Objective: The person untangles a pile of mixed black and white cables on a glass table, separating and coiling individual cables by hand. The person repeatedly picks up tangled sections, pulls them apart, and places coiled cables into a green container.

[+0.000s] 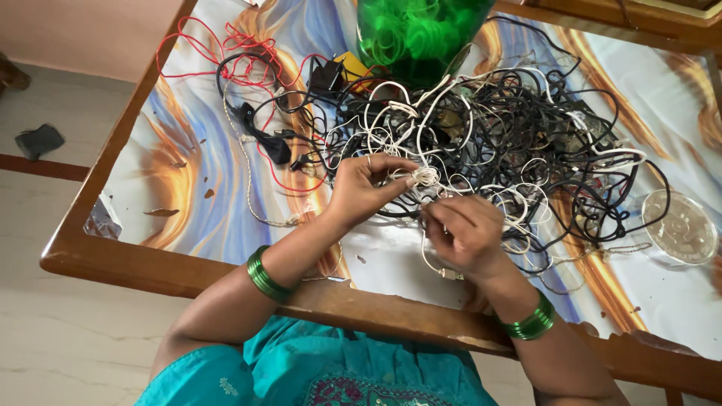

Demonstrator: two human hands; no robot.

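Two hands work at the near edge of one wooden-framed table whose top shows swirls of blue, orange and white. The left hand pinches a small coiled bundle of white cable between thumb and fingertips, grasping it just above the tabletop; the right hand is closed around the same white cable a little lower, with the cable's plug end hanging out below the palm. Each wrist carries one stack of green bangles — one on the left, one on the right. Directly behind the hands lies one large tangle of black and white cables, too knotted to count its strands. One red wire loops out at the pile's left, beside one black plug. One green plastic container stands at the far edge, touching the tangle, and one clear round lid lies flat at the right. On the floor, well apart — one dark object.
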